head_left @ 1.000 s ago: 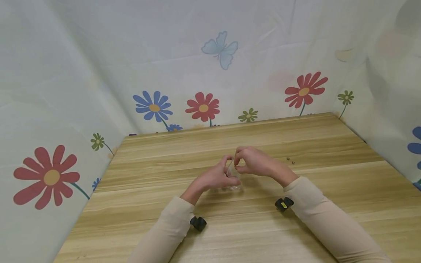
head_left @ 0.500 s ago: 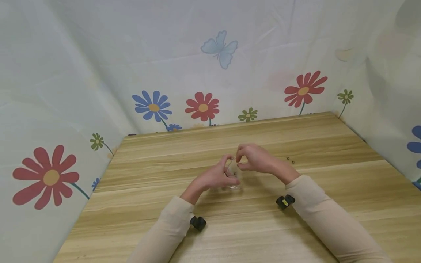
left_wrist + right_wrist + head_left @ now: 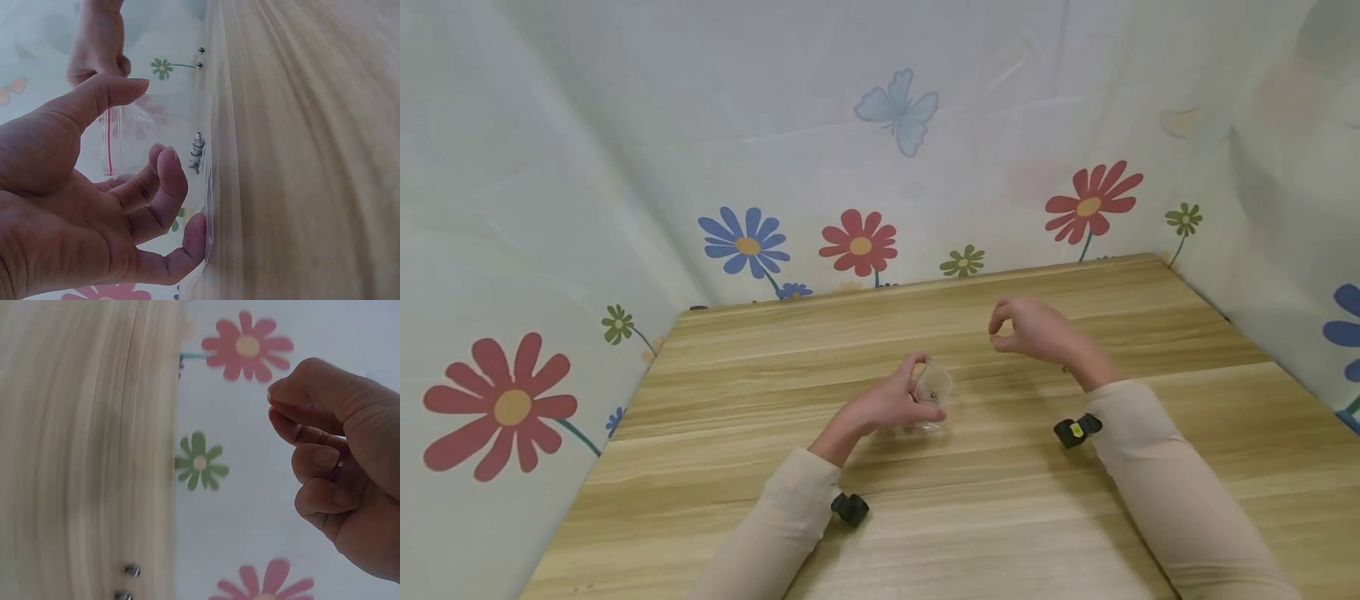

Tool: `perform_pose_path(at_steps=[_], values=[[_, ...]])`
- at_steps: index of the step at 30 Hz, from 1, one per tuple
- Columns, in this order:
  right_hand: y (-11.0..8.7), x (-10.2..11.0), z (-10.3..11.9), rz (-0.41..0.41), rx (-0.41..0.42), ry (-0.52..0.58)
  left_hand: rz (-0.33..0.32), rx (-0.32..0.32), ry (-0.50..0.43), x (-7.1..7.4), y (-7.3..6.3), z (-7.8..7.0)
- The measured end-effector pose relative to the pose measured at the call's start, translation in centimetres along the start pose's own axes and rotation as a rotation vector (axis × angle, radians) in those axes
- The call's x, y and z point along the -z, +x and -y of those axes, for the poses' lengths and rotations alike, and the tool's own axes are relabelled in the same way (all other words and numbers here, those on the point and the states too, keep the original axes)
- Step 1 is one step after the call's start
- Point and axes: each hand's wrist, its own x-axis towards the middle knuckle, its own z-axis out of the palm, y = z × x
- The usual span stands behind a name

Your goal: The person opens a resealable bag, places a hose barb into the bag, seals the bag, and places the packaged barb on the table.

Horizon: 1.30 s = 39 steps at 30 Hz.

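One clear bag [image 3: 937,381] propped up by a rounded hand on the desk [image 3: 752,367]

The bag is at 5 o'clock from the middle of the head view, with the left hand [image 3: 891,404] at its 8 o'clock side. That hand's grip curves round the bag in a wide C, thumb and fingers well apart, probably so the soft walls do not fold flat. Through the plastic, the left wrist view shows a small cluster of metal bits [image 3: 197,152] close to the desk, likely settled there by their own weight. The red seal line [image 3: 109,140] runs across the plastic farther from the desk, presumably near the mouth.

The right hand [image 3: 1036,332] hangs above the desk at the bag's 2 o'clock, apart from it. Its grip is curled, thumb and forefinger tips near each other, with nothing visible between them. Two loose metal pieces [image 3: 132,570] lie close together on the desk, roughly at the bag's 3 o'clock, perhaps set aside there to be within easy reach of the right hand
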Motion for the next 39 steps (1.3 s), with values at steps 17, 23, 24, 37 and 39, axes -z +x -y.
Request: perform_pose_path(at_steps=[17, 23, 24, 37, 39], values=[[-1.8, 0.6, -7.6, 0.11, -0.188, 0.04, 0.019, -0.036, -0.028, 0.1, -0.1, 0.0], [-2.4, 0.6, -8.6, 0.164, -0.187, 0.046, 0.019, -0.034, -0.026, 0.0, -0.2, -0.1], [-2.4, 0.6, -8.7, 0.168, -0.182, 0.045, 0.018, -0.035, -0.025, 0.0, -0.2, -0.1], [-2.7, 0.6, -8.9, 0.218, -0.206, 0.056, 0.01, -0.036, -0.006, 0.0, -0.1, 0.0], [-2.7, 0.5, -9.0, 0.221, -0.203, 0.047, 0.011, -0.034, -0.005, 0.0, -0.1, 0.0]])
